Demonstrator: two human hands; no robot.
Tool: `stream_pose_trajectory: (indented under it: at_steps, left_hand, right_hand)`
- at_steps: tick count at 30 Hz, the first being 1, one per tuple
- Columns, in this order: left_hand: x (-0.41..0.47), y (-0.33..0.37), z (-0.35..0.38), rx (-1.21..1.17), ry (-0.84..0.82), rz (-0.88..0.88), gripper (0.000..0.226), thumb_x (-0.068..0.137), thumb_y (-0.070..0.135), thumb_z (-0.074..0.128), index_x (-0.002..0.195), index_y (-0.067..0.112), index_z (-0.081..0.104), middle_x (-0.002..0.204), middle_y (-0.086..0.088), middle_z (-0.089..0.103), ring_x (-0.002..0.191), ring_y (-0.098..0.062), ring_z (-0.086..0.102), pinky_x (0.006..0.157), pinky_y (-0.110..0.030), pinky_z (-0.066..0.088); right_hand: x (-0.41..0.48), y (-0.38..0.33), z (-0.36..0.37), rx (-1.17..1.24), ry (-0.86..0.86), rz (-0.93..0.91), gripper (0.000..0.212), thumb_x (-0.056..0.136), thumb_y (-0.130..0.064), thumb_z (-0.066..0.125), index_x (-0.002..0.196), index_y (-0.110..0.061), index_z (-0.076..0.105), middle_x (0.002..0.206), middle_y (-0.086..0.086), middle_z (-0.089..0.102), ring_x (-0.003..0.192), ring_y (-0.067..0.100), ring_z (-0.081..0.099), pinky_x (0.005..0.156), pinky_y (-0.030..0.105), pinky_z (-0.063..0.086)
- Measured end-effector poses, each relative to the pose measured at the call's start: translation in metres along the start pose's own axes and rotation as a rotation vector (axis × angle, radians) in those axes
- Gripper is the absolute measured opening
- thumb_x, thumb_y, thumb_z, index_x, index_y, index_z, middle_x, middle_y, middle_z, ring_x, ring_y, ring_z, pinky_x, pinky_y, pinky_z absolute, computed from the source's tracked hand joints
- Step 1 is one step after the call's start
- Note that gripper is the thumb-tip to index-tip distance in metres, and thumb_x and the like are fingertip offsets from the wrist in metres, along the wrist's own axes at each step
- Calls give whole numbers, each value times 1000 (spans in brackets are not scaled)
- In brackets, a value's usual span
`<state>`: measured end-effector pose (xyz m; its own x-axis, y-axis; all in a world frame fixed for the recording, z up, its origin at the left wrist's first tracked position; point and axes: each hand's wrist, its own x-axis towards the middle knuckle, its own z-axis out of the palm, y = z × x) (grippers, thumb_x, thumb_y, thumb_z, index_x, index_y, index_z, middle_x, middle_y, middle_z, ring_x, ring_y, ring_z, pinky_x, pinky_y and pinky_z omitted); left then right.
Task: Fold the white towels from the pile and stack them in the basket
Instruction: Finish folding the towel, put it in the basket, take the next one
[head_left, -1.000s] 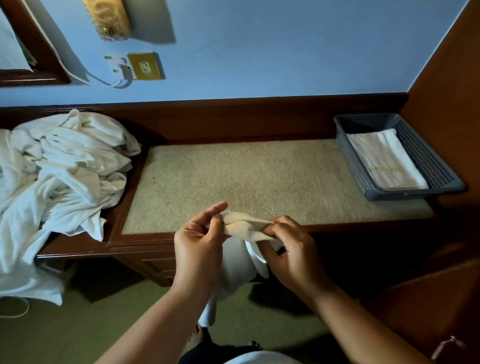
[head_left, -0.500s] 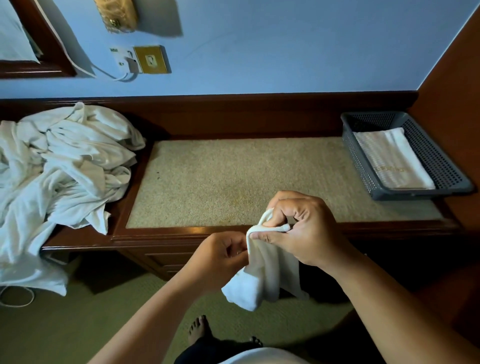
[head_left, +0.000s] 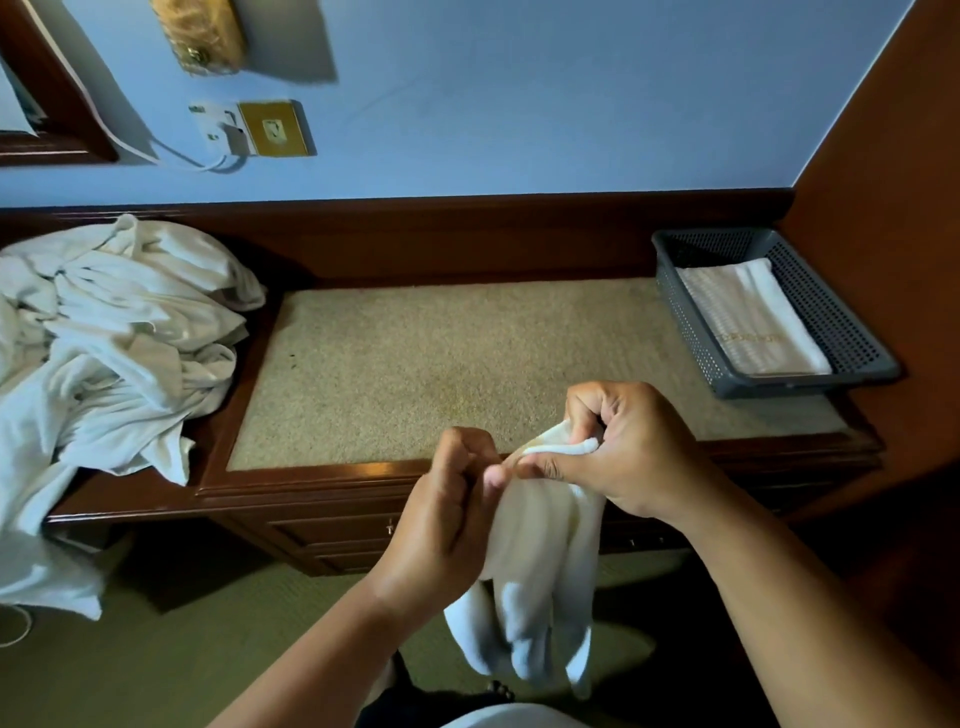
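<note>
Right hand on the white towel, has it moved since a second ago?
Yes. The right hand has moved up and away from the body: earlier below the dark wooden desk's front edge, now overlapping its beige top, pinching the white cloth towel.

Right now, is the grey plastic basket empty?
Not empty: a folded white towel lies flat inside the grey perforated plastic basket.

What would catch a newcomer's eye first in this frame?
At bottom centre, the left hand and right hand pinch the top edge of a white towel that hangs in front of the desk. Next come the big rumpled pile of white towels on the desk's left end and the grey basket at the far right, holding one folded towel.
</note>
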<state>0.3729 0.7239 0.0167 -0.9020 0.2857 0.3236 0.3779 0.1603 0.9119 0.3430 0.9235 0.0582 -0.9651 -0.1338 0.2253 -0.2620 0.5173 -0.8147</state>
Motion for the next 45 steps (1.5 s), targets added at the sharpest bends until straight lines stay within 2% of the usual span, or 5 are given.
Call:
stream_pose_trajectory:
  at_steps: [12, 18, 31, 36, 45]
  left_hand:
    - [-5, -13, -3, 14, -85, -100, 13, 101, 29, 55, 98, 19, 62, 77, -1, 60, 69, -24, 55, 63, -33, 45]
    - [0, -1, -11, 206, -104, 19, 10, 101, 17, 50, 98, 20, 59, 77, 11, 59, 69, -7, 56, 63, -18, 40]
    - [-26, -42, 1, 413, -192, 82, 19, 104, 34, 49, 86, 32, 45, 85, 18, 46, 81, -11, 47, 74, -30, 40]
    - [-78, -131, -15, 781, -451, -304, 70, 91, 75, 16, 95, 23, 62, 99, 6, 59, 106, -20, 51, 86, -40, 38]
    - [-123, -183, -90, 1168, -459, -767, 31, 101, 49, 39, 121, 35, 58, 127, 15, 59, 123, -18, 43, 93, -39, 28]
  right_hand:
    - [-4, 12, -10, 87, -76, 106, 47, 62, -60, 79, 66, -27, 47, 57, -14, 41, 56, 4, 37, 53, 28, 31]
    - [-6, 5, -21, -157, -334, 79, 31, 90, -32, 67, 118, -43, 59, 73, 1, 60, 58, 5, 50, 61, 28, 43]
    - [2, -11, 21, -602, -35, -261, 12, 59, -20, 38, 54, -19, 49, 46, 0, 45, 42, 24, 41, 47, 14, 11]
    - [14, -10, 8, -466, -18, -96, 10, 59, -14, 37, 52, -16, 45, 46, 0, 39, 46, 15, 41, 43, 24, 27]
    - [25, 33, -25, -258, -295, 142, 62, 69, -55, 85, 51, -12, 43, 48, -12, 36, 48, 6, 33, 48, 25, 25]
